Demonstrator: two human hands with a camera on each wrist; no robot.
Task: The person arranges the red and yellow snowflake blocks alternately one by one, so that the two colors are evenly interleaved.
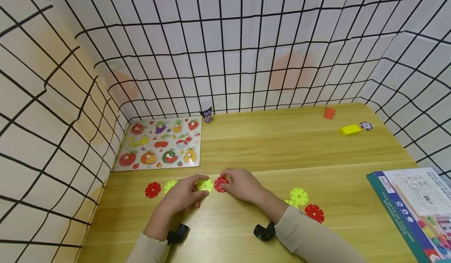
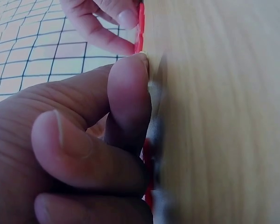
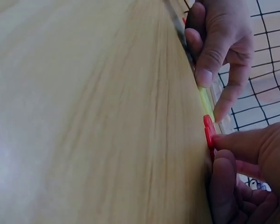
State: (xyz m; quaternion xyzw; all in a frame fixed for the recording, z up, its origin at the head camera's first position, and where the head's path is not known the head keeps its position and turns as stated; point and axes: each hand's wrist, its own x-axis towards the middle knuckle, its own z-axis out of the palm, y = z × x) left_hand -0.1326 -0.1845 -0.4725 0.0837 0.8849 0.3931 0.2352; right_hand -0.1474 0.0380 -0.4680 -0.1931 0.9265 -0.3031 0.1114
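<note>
In the head view, my left hand (image 1: 182, 194) holds a yellow-green notched plastic disc (image 1: 205, 185) at its edges, between thumb and index finger. Just right of it, a red notched disc (image 1: 220, 184) is pinched by the thumb and fingers of my right hand (image 1: 244, 185). The right wrist view shows the red disc (image 3: 209, 133) standing close beside the yellow-green one (image 3: 206, 103), low over the table. To the left lie another red disc (image 1: 152, 190) and a yellow-green disc (image 1: 170, 186), the latter partly hidden by my left hand.
Near my right forearm lie yellow-green discs (image 1: 299, 196) and a red disc (image 1: 314, 213). A fruit puzzle board (image 1: 158, 143) is at the back left, beside a small figurine (image 1: 207, 115). Rightward are a yellow block (image 1: 350, 130), an orange piece (image 1: 329, 113), a round chip (image 1: 366, 126) and a box (image 1: 415, 212).
</note>
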